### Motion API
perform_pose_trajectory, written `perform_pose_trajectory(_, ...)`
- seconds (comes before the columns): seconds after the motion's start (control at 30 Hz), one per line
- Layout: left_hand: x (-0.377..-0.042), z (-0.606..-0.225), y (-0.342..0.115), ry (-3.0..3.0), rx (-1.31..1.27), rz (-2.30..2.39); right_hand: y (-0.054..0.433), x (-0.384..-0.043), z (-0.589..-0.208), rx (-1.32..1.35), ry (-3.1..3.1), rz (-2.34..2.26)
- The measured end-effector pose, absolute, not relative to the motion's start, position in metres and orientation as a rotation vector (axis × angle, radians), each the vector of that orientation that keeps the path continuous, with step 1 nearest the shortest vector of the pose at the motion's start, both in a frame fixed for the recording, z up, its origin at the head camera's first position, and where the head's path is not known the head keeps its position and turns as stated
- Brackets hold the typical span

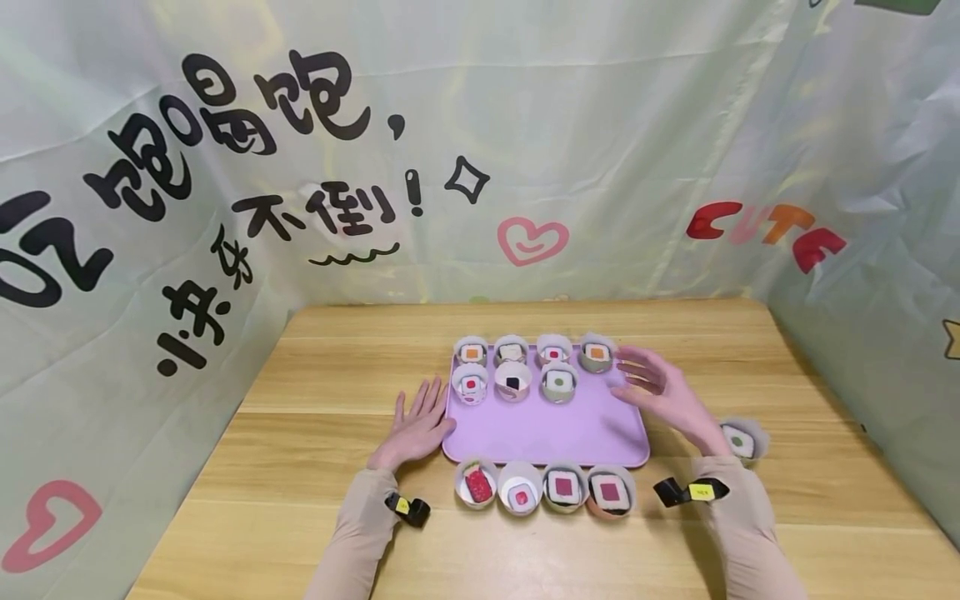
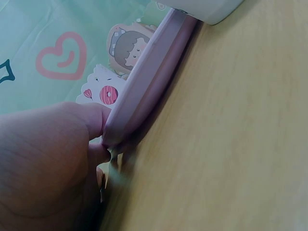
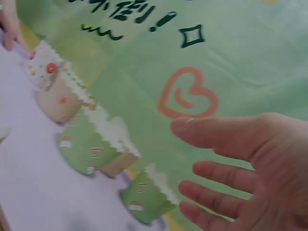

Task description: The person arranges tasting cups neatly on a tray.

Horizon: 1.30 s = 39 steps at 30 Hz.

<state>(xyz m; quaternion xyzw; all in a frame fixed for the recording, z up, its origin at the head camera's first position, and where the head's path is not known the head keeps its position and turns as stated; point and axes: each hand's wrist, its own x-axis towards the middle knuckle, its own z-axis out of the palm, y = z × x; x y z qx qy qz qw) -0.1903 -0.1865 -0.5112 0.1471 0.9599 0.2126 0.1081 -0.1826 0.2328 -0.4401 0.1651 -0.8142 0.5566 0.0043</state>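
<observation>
Purple tray (image 1: 592,429): left hand (image 1: 412,429) splayed alongside, thumb touching; right hand (image 1: 667,392) near corner cup (image 1: 597,362), thumb raised; each grip wide.

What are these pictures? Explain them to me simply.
There is no machine, just a person working bare-handed. The wide picture comes from a camera on the head; the close ones come from cameras on the wrists. On the wooden table lies a purple tray bearing seven small cups, each with a sushi-like piece. Four more cups stand on its near side, another by the right forearm. The left hand touches the tray's left edge; the right hand, beside the back-right cup, holds nothing.
</observation>
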Motion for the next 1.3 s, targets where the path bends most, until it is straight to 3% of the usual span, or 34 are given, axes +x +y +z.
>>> perform_pose_trajectory(0.33, -0.19, -0.509, -0.185, 2.821, 0.423, 0.63, 0.26, -0.161, -0.42, 0.52, -2.537, 1.558)
perform_pose_trajectory(0.8, -0.188, -0.505, -0.184, 2.83, 0.453, 0.653, 0.309, -0.139, -0.402, 0.311, -2.845, 1.302)
perform_pose_trajectory(1.3, -0.189, -0.508, -0.185, 2.82, 0.422, 0.625, 0.334, -0.136, -0.409, 0.186, -3.181, 1.044)
